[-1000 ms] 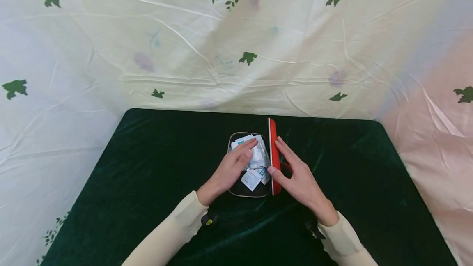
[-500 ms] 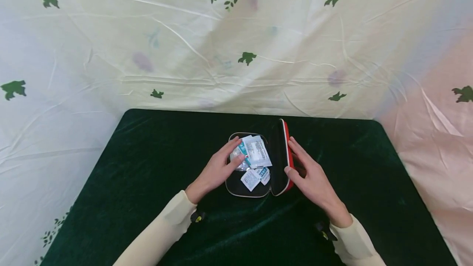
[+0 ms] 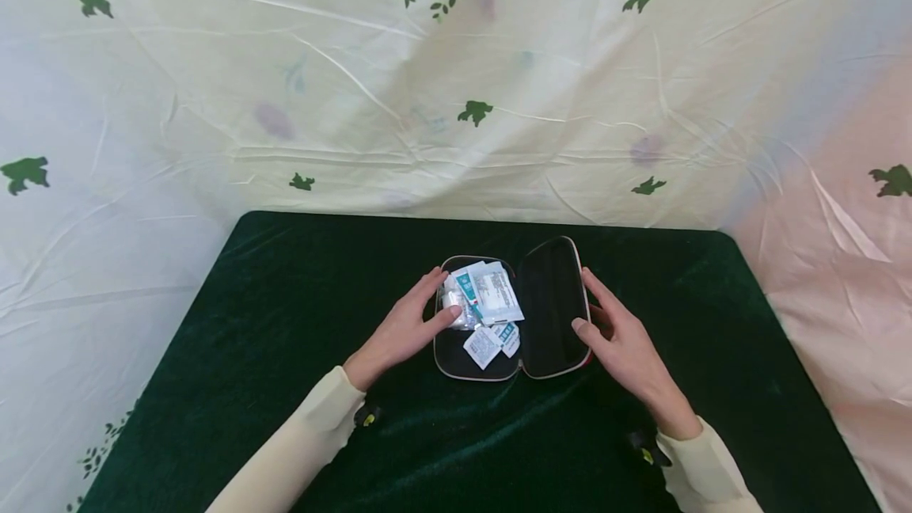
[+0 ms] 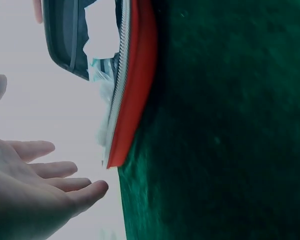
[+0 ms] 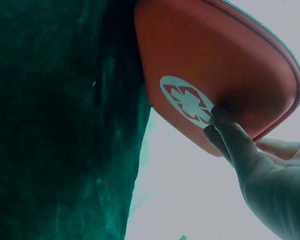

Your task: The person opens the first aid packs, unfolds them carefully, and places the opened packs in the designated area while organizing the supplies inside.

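Observation:
A small red zippered first-aid case (image 3: 463, 368) lies unfolded on the table, its dark inside facing up. White and blue sachets (image 3: 499, 298) fill its left half, with smaller square packets (image 3: 482, 347) below them. The dark-lined lid (image 3: 552, 307) leans partway over to the right; its red outside with a white emblem (image 5: 190, 104) shows in the right wrist view. My right hand (image 3: 634, 351) holds the lid's right edge, thumb on the inner side and fingers behind. My left hand (image 3: 399, 327) is beside the left rim, fingers extended, apart from the case in the left wrist view.
A dark green velvety cloth (image 3: 299, 323) covers the table. Behind and at both sides hangs pale fabric (image 3: 370, 101) with green leaf and bird prints. The table's far edge (image 3: 399, 217) runs just beyond the case.
The lid has swung from nearly upright down to the right, with my right hand moving along at its edge. My left hand has drawn back leftward from over the sachets to the rim.

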Tool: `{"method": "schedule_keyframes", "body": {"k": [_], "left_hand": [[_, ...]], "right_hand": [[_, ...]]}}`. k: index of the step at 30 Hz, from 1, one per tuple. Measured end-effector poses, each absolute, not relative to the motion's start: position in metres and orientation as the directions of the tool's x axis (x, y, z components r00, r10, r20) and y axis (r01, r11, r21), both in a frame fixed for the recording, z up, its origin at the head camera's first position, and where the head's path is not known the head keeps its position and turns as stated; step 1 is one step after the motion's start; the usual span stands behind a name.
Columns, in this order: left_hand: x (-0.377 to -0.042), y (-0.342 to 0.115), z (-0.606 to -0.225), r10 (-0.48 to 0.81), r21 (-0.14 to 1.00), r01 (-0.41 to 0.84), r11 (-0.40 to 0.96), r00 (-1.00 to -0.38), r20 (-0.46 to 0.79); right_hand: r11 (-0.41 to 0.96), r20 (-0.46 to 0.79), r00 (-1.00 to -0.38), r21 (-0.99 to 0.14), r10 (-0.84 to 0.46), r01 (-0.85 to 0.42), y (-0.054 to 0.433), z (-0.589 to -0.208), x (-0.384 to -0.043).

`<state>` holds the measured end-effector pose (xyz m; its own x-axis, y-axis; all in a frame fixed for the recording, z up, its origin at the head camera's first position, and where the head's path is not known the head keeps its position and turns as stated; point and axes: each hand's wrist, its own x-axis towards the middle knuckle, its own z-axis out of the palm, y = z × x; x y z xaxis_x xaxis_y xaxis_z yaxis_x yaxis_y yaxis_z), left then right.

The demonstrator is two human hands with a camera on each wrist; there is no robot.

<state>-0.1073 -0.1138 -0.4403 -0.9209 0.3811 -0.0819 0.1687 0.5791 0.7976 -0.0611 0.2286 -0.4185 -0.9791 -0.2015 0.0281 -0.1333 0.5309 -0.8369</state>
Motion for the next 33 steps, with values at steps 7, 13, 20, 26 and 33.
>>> {"method": "schedule_keyframes", "body": {"k": [7, 13, 20, 26, 33], "left_hand": [[-0.108, -0.119, -0.446, 0.374, 0.746, 0.146, 0.649, -0.916, -0.146], [-0.110, -0.121, -0.452, 0.398, 0.705, 0.159, 0.691, -0.898, -0.187], [-0.112, -0.124, -0.455, 0.431, 0.691, 0.176, 0.701, -0.877, -0.214], [-0.113, -0.126, -0.459, 0.467, 0.682, 0.197, 0.704, -0.852, -0.237], [-0.112, -0.129, -0.460, 0.484, 0.686, 0.216, 0.695, -0.846, -0.224]], "right_hand": [[0.561, -0.031, -0.982, -0.824, -0.188, -0.081, 0.240, -0.421, -0.063], [0.584, -0.076, -0.978, -0.810, -0.194, -0.053, 0.247, -0.421, -0.065], [0.606, -0.079, -0.973, -0.792, -0.215, -0.070, 0.257, -0.427, -0.069], [0.649, -0.094, -0.969, -0.757, -0.228, -0.079, 0.266, -0.430, -0.074], [0.683, -0.124, -0.964, -0.726, -0.237, -0.075, 0.273, -0.437, -0.079]]}}
